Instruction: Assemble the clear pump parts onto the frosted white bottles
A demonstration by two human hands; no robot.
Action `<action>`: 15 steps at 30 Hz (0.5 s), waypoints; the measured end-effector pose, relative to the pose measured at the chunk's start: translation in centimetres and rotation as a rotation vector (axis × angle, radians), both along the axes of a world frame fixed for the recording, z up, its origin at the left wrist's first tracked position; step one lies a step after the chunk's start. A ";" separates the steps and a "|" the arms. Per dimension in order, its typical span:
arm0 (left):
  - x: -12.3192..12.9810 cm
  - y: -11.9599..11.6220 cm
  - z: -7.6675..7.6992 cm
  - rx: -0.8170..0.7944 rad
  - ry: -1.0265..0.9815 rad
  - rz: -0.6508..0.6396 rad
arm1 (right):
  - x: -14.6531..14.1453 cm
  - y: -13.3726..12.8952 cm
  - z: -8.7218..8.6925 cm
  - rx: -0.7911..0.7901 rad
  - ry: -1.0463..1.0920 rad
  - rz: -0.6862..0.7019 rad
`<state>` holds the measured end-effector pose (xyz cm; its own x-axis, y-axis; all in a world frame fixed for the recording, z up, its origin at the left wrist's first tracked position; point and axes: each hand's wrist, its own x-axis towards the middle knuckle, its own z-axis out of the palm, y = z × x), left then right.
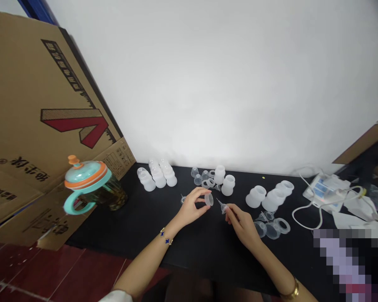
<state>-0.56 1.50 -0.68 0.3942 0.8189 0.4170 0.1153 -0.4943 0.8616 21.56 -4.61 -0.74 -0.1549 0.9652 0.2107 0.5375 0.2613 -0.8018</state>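
Note:
My left hand [193, 204] pinches a translucent screw ring [209, 199] by its edge, its round opening turned to the right. Close by, my right hand [242, 222] grips a clear bottle teat [223, 206] whose thin pointed tip aims at the ring; the two parts are apart. Under my left hand lies another small clear part [183, 199], partly hidden. Beyond the hands are loose clear teats and rings [205, 176] beside two open white bottles [228, 185]. To the right stand three more open white bottles [255, 196], with clear caps and a ring [282, 225] in front.
Several capped bottles [159, 178] stand at the back left of the black table [138, 235]. A turquoise-lidded jug [93, 184] with dark contents and a large cardboard box [28, 105] are at left. White cables and a white device [324, 191] lie at right, against the wall [220, 84].

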 end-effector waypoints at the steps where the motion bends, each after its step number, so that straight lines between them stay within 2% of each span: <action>1: 0.0 0.0 0.0 -0.007 0.001 -0.006 | 0.0 0.0 0.0 0.000 -0.001 -0.001; 10: 0.0 0.2 -0.1 -0.135 -0.047 -0.063 | 0.1 0.1 -0.2 -0.014 -0.007 0.016; 15: 0.2 0.1 -0.1 -0.132 -0.034 -0.075 | 0.1 0.2 -0.5 -0.014 -0.008 0.019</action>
<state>-0.40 1.63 -0.75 0.4434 0.8363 0.3224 0.0518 -0.3830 0.9223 21.69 -4.44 -1.22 -0.1751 0.9650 0.1955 0.5385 0.2601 -0.8015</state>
